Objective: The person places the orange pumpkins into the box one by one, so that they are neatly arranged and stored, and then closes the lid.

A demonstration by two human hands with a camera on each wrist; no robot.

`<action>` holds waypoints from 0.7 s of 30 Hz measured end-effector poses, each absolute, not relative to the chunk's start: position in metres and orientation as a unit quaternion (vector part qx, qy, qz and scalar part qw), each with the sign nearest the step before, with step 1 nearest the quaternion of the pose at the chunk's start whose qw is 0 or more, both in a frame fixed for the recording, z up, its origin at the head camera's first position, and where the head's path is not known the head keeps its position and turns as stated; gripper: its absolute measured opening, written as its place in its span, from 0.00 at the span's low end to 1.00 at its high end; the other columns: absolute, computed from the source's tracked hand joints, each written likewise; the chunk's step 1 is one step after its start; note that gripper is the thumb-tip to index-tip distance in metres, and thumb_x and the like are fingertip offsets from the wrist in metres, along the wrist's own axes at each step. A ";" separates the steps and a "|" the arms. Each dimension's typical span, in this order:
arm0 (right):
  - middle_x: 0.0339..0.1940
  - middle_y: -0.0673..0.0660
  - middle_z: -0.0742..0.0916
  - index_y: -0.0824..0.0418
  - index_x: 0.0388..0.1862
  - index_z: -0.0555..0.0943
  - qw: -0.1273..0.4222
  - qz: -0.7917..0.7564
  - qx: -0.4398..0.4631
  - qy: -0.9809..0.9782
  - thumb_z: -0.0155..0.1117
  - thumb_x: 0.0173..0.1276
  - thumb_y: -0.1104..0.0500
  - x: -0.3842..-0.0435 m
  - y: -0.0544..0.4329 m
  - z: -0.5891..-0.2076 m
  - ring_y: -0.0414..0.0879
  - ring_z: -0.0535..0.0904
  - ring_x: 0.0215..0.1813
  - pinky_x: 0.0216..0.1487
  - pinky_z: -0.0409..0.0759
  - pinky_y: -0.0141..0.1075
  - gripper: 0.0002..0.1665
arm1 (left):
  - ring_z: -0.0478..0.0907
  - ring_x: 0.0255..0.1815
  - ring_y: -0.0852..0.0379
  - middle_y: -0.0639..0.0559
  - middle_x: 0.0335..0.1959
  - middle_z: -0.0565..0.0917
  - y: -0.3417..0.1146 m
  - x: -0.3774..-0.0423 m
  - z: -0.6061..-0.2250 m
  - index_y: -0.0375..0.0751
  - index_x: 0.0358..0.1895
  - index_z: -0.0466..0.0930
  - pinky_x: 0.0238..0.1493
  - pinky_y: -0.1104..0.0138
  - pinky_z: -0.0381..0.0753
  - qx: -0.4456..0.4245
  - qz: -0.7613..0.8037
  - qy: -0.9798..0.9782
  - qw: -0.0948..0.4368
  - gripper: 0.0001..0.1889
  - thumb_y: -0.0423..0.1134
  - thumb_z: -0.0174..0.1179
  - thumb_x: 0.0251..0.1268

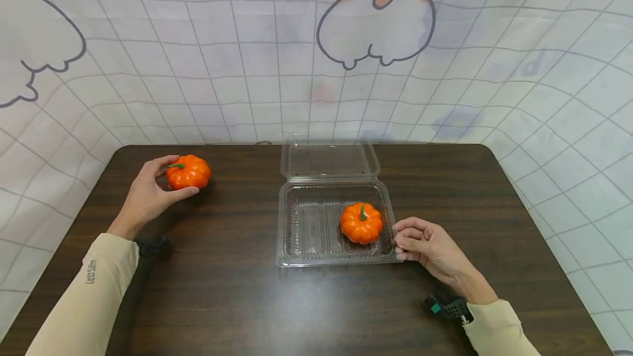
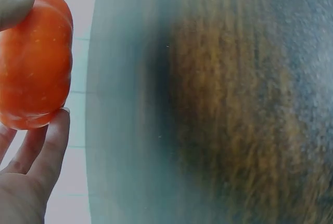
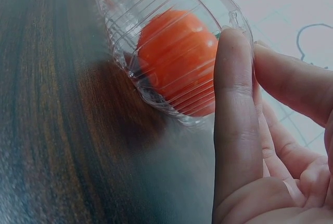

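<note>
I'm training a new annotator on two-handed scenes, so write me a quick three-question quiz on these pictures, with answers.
1. Seen from the head view, where in the clear container does the orange pumpkin sit?
2. Which hand holds the other pumpkin? A) left B) right C) both
3. True or false: the container's lid is closed.

Key:
1. In its right half, on the side nearest the right hand.
2. A, the left hand.
3. False; the lid is open.
</note>
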State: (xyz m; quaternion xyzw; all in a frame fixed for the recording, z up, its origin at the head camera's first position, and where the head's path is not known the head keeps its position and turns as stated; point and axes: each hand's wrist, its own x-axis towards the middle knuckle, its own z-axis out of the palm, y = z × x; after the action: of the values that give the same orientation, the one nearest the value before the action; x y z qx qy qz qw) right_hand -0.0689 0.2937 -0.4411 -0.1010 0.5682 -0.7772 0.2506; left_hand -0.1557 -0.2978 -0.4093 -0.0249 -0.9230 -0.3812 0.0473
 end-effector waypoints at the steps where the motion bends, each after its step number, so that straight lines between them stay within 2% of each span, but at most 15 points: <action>1: 0.41 0.48 0.91 0.59 0.55 0.78 0.251 -0.777 -0.098 0.570 0.54 0.78 0.72 -0.069 0.294 -0.441 0.39 0.89 0.37 0.44 0.90 0.30 0.14 | 0.70 0.70 0.32 0.31 0.73 0.65 -0.298 -0.156 -0.409 0.39 0.77 0.63 0.45 0.88 0.69 -0.025 -0.381 -0.923 0.048 0.48 0.49 0.79 0.56; 8: 0.40 0.47 0.91 0.59 0.55 0.78 0.251 -0.769 -0.089 0.581 0.55 0.78 0.71 -0.070 0.294 -0.442 0.38 0.89 0.37 0.43 0.90 0.30 0.13 | 0.68 0.71 0.31 0.34 0.73 0.66 -0.294 -0.152 -0.402 0.42 0.77 0.64 0.49 0.82 0.73 -0.028 -0.377 -0.924 0.048 0.48 0.50 0.80 0.54; 12: 0.40 0.47 0.91 0.58 0.54 0.78 0.251 -0.767 -0.088 0.584 0.56 0.78 0.71 -0.070 0.294 -0.442 0.38 0.89 0.36 0.44 0.90 0.30 0.13 | 0.68 0.72 0.30 0.35 0.73 0.67 -0.288 -0.151 -0.397 0.42 0.77 0.65 0.59 0.61 0.81 -0.042 -0.373 -0.926 0.046 0.47 0.49 0.80 0.55; 14: 0.40 0.47 0.91 0.58 0.54 0.78 0.252 -0.766 -0.088 0.585 0.56 0.78 0.71 -0.070 0.294 -0.442 0.38 0.89 0.37 0.44 0.90 0.30 0.13 | 0.68 0.72 0.30 0.35 0.73 0.67 -0.284 -0.151 -0.394 0.41 0.76 0.65 0.63 0.48 0.79 -0.051 -0.373 -0.925 0.049 0.47 0.49 0.80 0.55; 16: 0.40 0.47 0.91 0.58 0.54 0.78 0.252 -0.767 -0.090 0.584 0.56 0.78 0.71 -0.070 0.295 -0.442 0.38 0.89 0.37 0.44 0.90 0.30 0.13 | 0.69 0.71 0.30 0.35 0.72 0.68 -0.280 -0.151 -0.391 0.40 0.76 0.65 0.65 0.41 0.77 -0.061 -0.374 -0.924 0.051 0.47 0.47 0.80 0.55; 18: 0.40 0.48 0.91 0.59 0.55 0.78 0.252 -0.768 -0.093 0.581 0.56 0.78 0.71 -0.070 0.295 -0.442 0.38 0.89 0.37 0.44 0.90 0.30 0.13 | 0.69 0.70 0.31 0.35 0.72 0.68 -0.277 -0.150 -0.388 0.39 0.75 0.66 0.66 0.40 0.76 -0.069 -0.378 -0.922 0.053 0.46 0.46 0.80 0.55; 20: 0.40 0.48 0.91 0.59 0.55 0.78 0.252 -0.770 -0.097 0.578 0.55 0.78 0.71 -0.070 0.295 -0.442 0.38 0.89 0.37 0.44 0.90 0.30 0.13 | 0.70 0.70 0.32 0.36 0.71 0.68 -0.274 -0.149 -0.386 0.39 0.75 0.66 0.68 0.51 0.80 -0.076 -0.383 -0.919 0.053 0.46 0.45 0.80 0.55; 21: 0.40 0.48 0.91 0.60 0.55 0.78 0.252 -0.771 -0.098 0.577 0.55 0.78 0.71 -0.070 0.295 -0.442 0.38 0.89 0.37 0.44 0.90 0.30 0.13 | 0.70 0.70 0.33 0.36 0.71 0.68 -0.273 -0.148 -0.385 0.39 0.75 0.67 0.68 0.59 0.81 -0.081 -0.385 -0.918 0.053 0.45 0.45 0.80 0.54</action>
State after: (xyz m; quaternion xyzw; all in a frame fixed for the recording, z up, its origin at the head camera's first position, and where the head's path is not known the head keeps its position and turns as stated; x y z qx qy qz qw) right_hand -0.0695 0.2948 -0.4419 -0.0983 0.5772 -0.7706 0.2518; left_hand -0.1483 -0.2734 -0.3846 -0.0808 -0.9178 -0.3851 0.0526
